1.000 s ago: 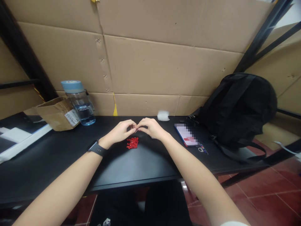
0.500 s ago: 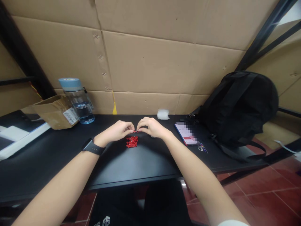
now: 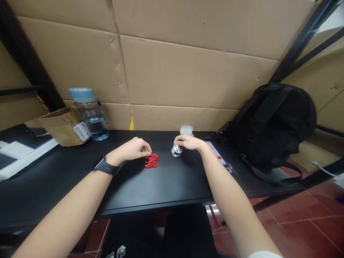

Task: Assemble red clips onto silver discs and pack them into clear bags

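My left hand (image 3: 137, 147), a dark watch on its wrist, is at the upper left edge of a small row of red knotted cords (image 3: 152, 161) lying on the black table. Its fingertips are pinched together on a red cord at the top of that row. To the right, my right hand (image 3: 188, 142) has its fingers closed on a shiny silver round lid (image 3: 177, 148), held tilted. Directly beneath it stands a low round silver tin (image 3: 175, 153), whose contents I cannot make out.
A blue-capped water bottle (image 3: 94, 120) and a brown paper bag (image 3: 63, 129) stand at the left. A crumpled white piece (image 3: 186, 129) lies by the cardboard wall. A purple-white notebook (image 3: 215, 152) and a black backpack (image 3: 276, 125) are on the right.
My hands have moved apart from the small red piece they both held. The left came down to the red cords; the right moved right onto the silver lid, and the tin came into view.
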Available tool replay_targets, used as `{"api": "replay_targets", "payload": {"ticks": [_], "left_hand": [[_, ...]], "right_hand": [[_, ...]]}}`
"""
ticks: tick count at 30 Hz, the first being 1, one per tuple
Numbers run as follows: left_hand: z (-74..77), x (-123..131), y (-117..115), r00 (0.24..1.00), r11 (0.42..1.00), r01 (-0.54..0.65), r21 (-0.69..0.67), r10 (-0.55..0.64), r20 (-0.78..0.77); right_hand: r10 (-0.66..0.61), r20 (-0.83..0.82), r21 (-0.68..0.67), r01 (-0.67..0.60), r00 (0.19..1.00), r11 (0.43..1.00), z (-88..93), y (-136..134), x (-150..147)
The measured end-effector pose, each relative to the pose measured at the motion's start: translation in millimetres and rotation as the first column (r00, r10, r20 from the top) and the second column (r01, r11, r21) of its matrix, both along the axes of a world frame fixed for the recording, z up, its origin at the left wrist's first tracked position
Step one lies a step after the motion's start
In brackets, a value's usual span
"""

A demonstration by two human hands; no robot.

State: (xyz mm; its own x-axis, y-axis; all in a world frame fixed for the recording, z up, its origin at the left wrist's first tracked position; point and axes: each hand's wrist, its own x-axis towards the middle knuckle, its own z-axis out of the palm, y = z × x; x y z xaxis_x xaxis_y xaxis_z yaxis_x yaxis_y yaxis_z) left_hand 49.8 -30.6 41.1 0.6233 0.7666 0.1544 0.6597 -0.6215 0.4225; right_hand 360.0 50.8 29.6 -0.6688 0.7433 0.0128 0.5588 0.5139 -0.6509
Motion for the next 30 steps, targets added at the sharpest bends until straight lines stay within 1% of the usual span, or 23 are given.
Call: {"api": "replay_targets", "payload": {"ticks": [2,7,9,13,17,19,24,27,30], "left_hand": [[1.0,-0.2,-0.5,1.000,1.000,0.012,-0.011,-0.012,0.003],[-3.9,-2.7,3.6,1.000,1.000,0.025,-0.018,-0.025,-0.010],[-6.3,-3.2,5.4,0.999,1.000,0.030,-0.008,-0.030,-0.010],[-7.3,-2.3,5.8,0.999,0.999,0.022,0.036,-0.021,-0.024],[-6.3,-1.8,5.1,0.998,0.998,-0.007,0.058,0.010,-0.062],[-6.5,-2.2,5.3,0.998,0.998,-0.014,0.061,0.017,-0.055],[-8.7,-2.9,6.3,0.999,0.998,-0.027,0.062,0.029,-0.025],[-10.3,-2.4,7.4,0.999,0.997,-0.034,0.068,0.035,-0.019],[-11.0,-2.2,8.6,0.998,0.996,-0.057,0.069,0.056,0.007]], "right_hand": [[-0.016,0.070,0.002,0.016,0.997,1.000,-6.2,4.8,3.4],[-0.034,0.064,0.001,0.034,0.997,0.999,-15.9,6.6,-0.3],[-0.027,0.078,0.004,0.027,0.997,1.000,-15.0,4.3,-1.8],[-0.025,0.100,0.021,0.023,0.995,1.000,-7.7,-2.4,-2.4],[0.032,0.210,0.019,-0.037,0.977,0.999,-1.7,-9.6,-5.9],[0.040,0.275,0.041,-0.053,0.961,0.998,-0.3,-13.2,-9.9],[-0.080,0.347,0.123,0.039,0.934,0.992,0.6,-19.5,-20.9],[-0.103,0.392,0.193,0.028,0.914,0.981,-0.3,-20.3,-25.9],[-0.121,0.399,0.256,0.016,0.909,0.966,-1.4,-20.3,-28.4]]}}
